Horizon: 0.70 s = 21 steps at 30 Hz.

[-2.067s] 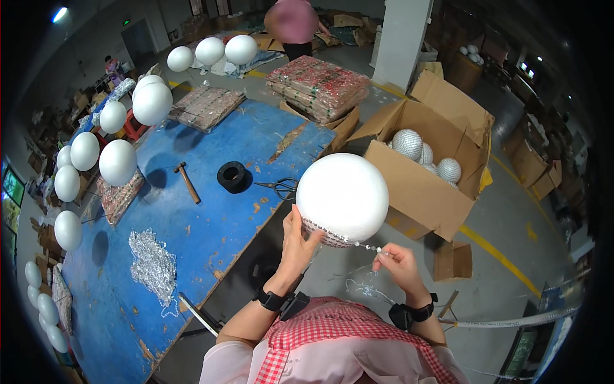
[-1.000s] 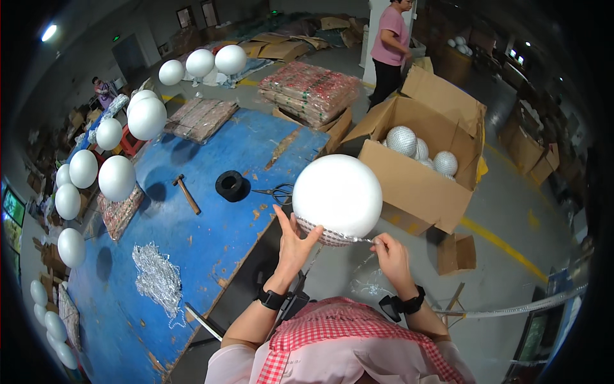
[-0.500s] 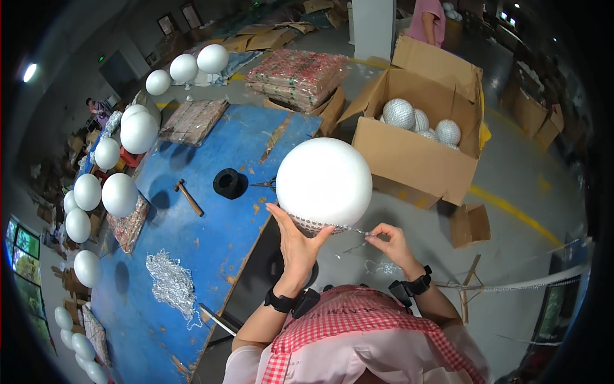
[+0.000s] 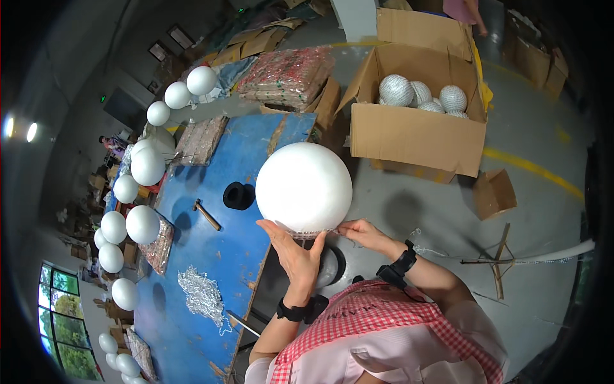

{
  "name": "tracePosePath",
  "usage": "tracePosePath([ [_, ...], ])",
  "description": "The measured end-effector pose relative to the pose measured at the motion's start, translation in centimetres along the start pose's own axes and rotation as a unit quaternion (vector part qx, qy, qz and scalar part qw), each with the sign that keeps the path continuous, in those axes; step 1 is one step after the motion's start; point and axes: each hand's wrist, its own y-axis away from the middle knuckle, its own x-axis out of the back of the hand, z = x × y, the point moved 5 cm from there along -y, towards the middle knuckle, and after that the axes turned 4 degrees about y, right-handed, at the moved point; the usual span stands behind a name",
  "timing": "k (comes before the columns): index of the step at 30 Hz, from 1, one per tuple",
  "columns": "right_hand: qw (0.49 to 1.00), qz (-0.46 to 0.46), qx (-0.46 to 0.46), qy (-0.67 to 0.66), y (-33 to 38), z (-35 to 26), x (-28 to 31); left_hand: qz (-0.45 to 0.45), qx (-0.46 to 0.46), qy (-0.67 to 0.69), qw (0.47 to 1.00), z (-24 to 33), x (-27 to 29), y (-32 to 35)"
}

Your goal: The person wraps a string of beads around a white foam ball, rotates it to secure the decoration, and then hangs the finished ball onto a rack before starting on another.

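Observation:
A large smooth white ball (image 4: pixel 304 185) is in front of me beside the table edge. Silver beaded trim (image 4: pixel 307 235) wraps its lowest part. My left hand (image 4: pixel 295 259) steadies the ball from below, fingers at its lower left and thumb against the trim. At the ball's lower right, my right hand (image 4: pixel 366 235) is closed in a pinch on the trim's end, fingertips close to the surface. What lies between those fingertips is mostly hidden.
The blue table (image 4: pixel 251 137) at left bears a hammer (image 4: pixel 207 215), a black spool (image 4: pixel 238 196) and a heap of silver bead strands (image 4: pixel 201 294). Several white balls (image 4: pixel 142 225) line its far side. A carton (image 4: pixel 409 137) holds silver-covered balls; a wooden stand (image 4: pixel 498 261) is at right.
My right hand has moved left and up to the ball, bringing the strand's end against it. The ball sits slightly further left in view, and the whole view has turned a little.

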Motion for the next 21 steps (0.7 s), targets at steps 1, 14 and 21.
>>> tracePosePath([
  [1,1.0,0.0,0.002,-0.004,0.0,0.1,0.0,-0.002,-0.002,-0.004,1.0,0.1,-0.1,0.1],
  [14,0.955,0.104,0.066,0.271,2.3,-4.5,0.0,0.015,-0.009,-0.018,1.0,0.4,-0.5,0.7],
  [21,0.996,0.058,0.067,0.005,2.2,-3.8,-0.1,0.012,-0.002,-0.011,1.0,0.7,-0.5,0.7],
])
